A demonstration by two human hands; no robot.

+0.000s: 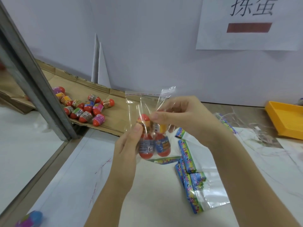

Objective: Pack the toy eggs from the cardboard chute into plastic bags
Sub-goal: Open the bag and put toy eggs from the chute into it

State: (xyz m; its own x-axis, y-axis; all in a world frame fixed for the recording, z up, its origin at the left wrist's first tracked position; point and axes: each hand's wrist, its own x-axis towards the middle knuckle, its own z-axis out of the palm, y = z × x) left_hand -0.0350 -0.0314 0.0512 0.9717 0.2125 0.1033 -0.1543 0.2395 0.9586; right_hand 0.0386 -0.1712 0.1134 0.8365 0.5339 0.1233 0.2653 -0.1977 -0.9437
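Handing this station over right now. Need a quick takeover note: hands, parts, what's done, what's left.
Left hand: grips the lower side of the plastic bag, held above the table.
Right hand: pinches the bag's upper part.
Eggs in bag: several, at the bottom; the mouth looks unsealed.
Chute: a cluster of loose eggs lies on it, unpacked.
Printed packets lie on the table; yellow tray at the right.
Left to do: probably seal this bag, then bag the chute eggs.
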